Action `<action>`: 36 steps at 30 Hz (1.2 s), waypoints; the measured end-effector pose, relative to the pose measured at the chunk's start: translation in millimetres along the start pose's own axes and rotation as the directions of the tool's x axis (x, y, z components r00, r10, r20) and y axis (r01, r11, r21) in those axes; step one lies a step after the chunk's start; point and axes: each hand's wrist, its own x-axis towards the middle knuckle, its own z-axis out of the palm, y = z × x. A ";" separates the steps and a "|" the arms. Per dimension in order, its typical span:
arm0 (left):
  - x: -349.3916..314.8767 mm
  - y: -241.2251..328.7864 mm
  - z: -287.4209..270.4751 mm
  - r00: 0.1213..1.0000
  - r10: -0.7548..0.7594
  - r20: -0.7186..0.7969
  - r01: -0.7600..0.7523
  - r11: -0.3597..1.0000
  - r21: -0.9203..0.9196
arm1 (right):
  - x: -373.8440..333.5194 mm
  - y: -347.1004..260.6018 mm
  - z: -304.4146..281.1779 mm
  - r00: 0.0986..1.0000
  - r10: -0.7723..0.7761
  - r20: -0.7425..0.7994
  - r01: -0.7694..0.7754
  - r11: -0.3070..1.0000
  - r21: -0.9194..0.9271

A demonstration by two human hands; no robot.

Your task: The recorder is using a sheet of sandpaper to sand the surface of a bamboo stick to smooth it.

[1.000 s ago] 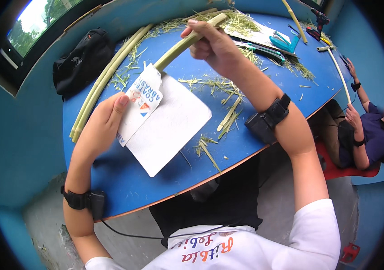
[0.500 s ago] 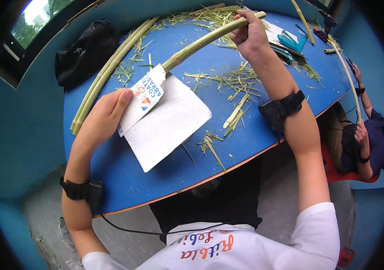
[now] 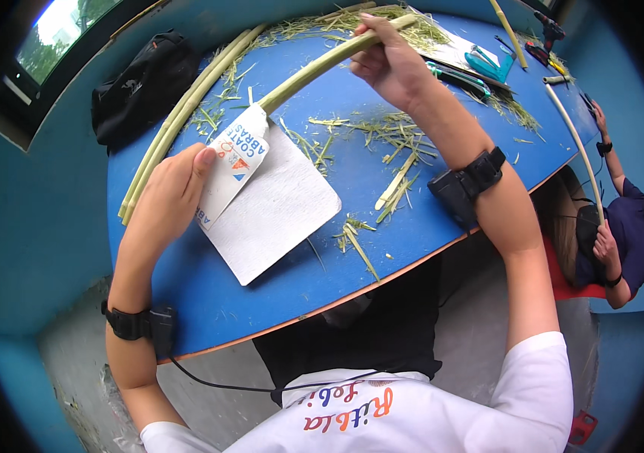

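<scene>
My left hand (image 3: 165,198) is closed on a sheet of sandpaper (image 3: 284,200), its pale printed backing outward. One edge of the sheet is folded over the lower end of a peeled green bamboo pole (image 3: 310,72), and the rest hangs flat above the table. That covered end of the pole is hidden by the paper and my fingers. Farther up, my right hand (image 3: 393,68) grips the same pole close to its upper end, which sticks out past my fingers to the right. The pole slants from lower left to upper right.
Green shavings (image 3: 393,143) litter the blue table (image 3: 261,317). Two long bamboo poles (image 3: 178,124) and a black bag (image 3: 144,87) lie along the left. Teal tools (image 3: 488,64) and a drill (image 3: 547,38) are at far right. A co-worker (image 3: 624,234) sits there with another pole (image 3: 578,147).
My right hand and the pole have shifted left and slightly up. The sandpaper has moved a little left with them. At right, the co-worker's pole has swung left at its top.
</scene>
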 end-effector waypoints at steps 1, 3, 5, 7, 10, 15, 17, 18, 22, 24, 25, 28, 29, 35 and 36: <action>-1.2 1.1 0.1 1.000 0.013 0.001 -0.013 1.000 -0.004 | 0.2 2.8 7.9 1.000 0.008 -0.005 -0.008 0.999 -0.045; -4.8 3.0 -1.9 0.996 0.089 -0.029 -0.087 0.994 0.059 | -4.0 12.4 24.1 0.996 0.061 0.070 -0.057 0.997 -0.058; -3.9 4.2 -1.1 0.995 0.096 -0.018 -0.095 0.995 0.025 | -0.6 8.3 13.5 0.961 0.063 0.269 -0.044 0.996 -0.076; -6.4 3.6 -4.6 0.993 0.082 -0.087 -0.070 0.988 0.135 | -6.9 9.6 27.0 0.984 0.042 0.172 -0.030 0.997 -0.076; -8.2 4.8 -4.6 0.987 0.116 -0.114 -0.094 0.980 0.177 | -6.8 27.6 34.8 0.928 0.144 0.344 -0.089 0.981 -0.173; -6.5 7.4 -3.6 0.982 0.132 -0.134 -0.103 0.973 0.208 | -11.4 27.4 37.5 0.905 0.131 0.405 -0.075 0.985 -0.152; -4.1 12.5 -1.2 0.977 0.159 -0.145 -0.128 0.971 0.204 | -16.6 30.9 40.9 0.904 0.155 0.398 -0.081 0.977 -0.196; -5.0 12.5 -1.9 0.976 0.159 -0.146 -0.128 0.970 0.206 | -16.9 31.0 43.8 0.904 0.154 0.400 -0.080 0.978 -0.195; -6.2 9.1 -4.1 0.977 0.160 -0.141 -0.120 0.959 0.258 | -14.5 33.4 48.0 0.905 0.148 0.399 -0.067 0.975 -0.210; -5.0 7.6 -4.1 0.981 0.152 -0.120 -0.115 0.956 0.270 | -12.9 32.5 47.5 0.913 0.138 0.384 -0.061 0.977 -0.206; -3.8 7.8 -3.2 0.978 0.162 -0.134 -0.124 0.960 0.250 | -12.5 30.6 47.6 0.922 0.122 0.367 -0.045 0.976 -0.211; -4.3 6.2 -5.4 0.979 0.147 -0.138 -0.110 0.963 0.246 | -15.1 25.9 55.7 0.945 0.092 0.315 -0.024 0.977 -0.212; -5.0 5.6 -6.6 0.984 0.121 -0.128 -0.084 0.961 0.262 | -16.0 25.1 58.2 0.956 0.079 0.282 -0.021 0.979 -0.205; 0.0 2.8 1.8 0.956 0.231 -0.179 -0.143 0.905 0.401 | -2.0 26.4 39.3 0.996 0.056 -0.072 -0.063 0.992 -0.105; 1.5 0.8 0.2 0.953 0.242 -0.183 -0.154 0.905 0.396 | 4.7 14.0 25.5 0.978 0.040 -0.205 -0.050 0.998 -0.045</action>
